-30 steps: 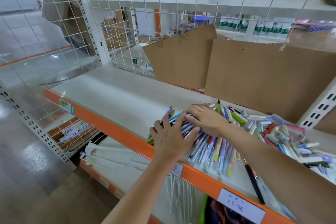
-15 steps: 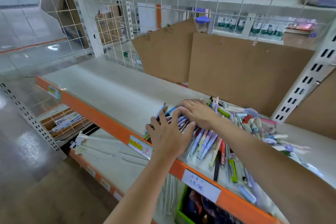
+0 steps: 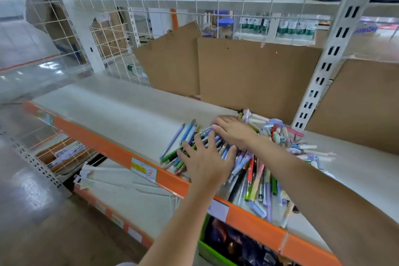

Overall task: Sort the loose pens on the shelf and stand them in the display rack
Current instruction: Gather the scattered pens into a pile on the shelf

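Observation:
A heap of loose pens (image 3: pixel 254 170) in many colours lies on the white shelf (image 3: pixel 112 110) with an orange front edge. My left hand (image 3: pixel 207 157) lies flat on the left part of the heap, fingers spread and straight. My right hand (image 3: pixel 235 131) rests palm down on the pens just behind it, fingers pointing left. A few pens (image 3: pixel 179 138) stick out to the left of my hands. More pens and small erasers (image 3: pixel 280 134) are piled at the right. No display rack is in view.
Brown cardboard sheets (image 3: pixel 254 75) lean against the wire grid behind the shelf. A white slotted upright (image 3: pixel 328 58) stands at the right. A lower shelf (image 3: pixel 133 192) holds white strips, with a green box (image 3: pixel 216 250) under the pens. Price labels (image 3: pixel 143 169) sit on the orange edge.
Both hands have stayed pressed on the pens, and the heap has spread a little leftward. The camera has swung left, so the pile sits further right in view.

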